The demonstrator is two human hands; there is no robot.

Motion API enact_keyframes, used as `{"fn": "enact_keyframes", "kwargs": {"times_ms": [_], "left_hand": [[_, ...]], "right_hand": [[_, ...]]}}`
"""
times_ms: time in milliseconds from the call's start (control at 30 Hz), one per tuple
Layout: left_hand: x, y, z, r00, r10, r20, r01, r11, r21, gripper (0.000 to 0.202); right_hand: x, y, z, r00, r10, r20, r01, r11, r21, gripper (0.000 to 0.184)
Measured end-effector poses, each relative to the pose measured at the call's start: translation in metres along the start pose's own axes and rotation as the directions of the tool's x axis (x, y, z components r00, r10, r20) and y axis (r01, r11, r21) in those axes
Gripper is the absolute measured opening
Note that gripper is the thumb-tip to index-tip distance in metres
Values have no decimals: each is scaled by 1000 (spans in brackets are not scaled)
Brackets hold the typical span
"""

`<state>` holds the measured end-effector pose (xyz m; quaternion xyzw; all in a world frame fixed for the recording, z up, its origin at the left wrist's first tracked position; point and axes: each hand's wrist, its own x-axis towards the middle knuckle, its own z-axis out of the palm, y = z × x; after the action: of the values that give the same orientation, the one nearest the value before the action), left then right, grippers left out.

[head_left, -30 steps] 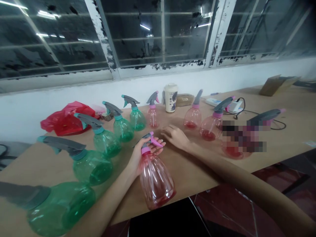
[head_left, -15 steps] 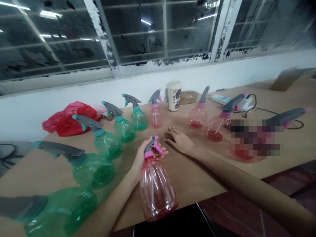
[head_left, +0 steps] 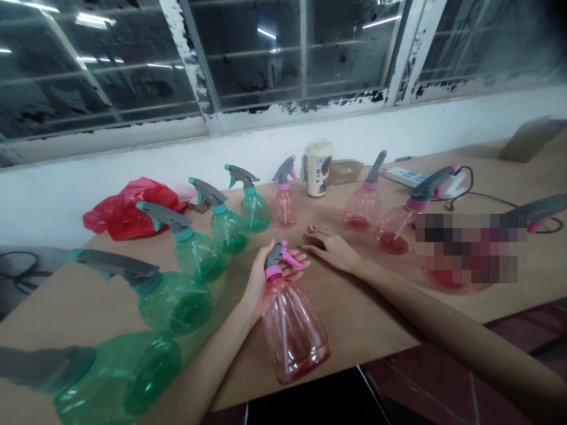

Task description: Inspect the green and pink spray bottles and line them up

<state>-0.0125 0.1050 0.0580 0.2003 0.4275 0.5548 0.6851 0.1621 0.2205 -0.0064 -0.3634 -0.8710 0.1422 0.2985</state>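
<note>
My left hand holds a pink spray bottle by its neck and grey head, with the fingers showing behind the pink trigger. The bottle tilts, its base toward me near the table's front edge, and looks nearly empty. My right hand rests palm down on the table with its fingers stretched out, holding nothing. Just beyond it stand another pink spray bottle and a pink one to the right. Left of my left hand is a green spray bottle with a grey and teal head.
More green spray bottles line the left side, pink ones the right. A red plastic bag, a paper cup, a brown packet and a power strip with a black cable lie along the back.
My left hand's fingers have opened out a little behind the trigger, and the pink bottle's base has lifted slightly. My right hand stays put; the whole view has shifted slightly.
</note>
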Motion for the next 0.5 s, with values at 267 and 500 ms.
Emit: {"fn": "enact_keyframes", "kwargs": {"times_ms": [267,500], "left_hand": [[2,-3,-4,998,-3,60,3,1000,-3,44],[1,-2,-3,1000,18,8,-18,1000,0,41]], "right_hand": [[0,4,-2,1000,-2,11,1,1000,15,46],[-2,8,2,1000,-7,-23,7,999,35,47]]}}
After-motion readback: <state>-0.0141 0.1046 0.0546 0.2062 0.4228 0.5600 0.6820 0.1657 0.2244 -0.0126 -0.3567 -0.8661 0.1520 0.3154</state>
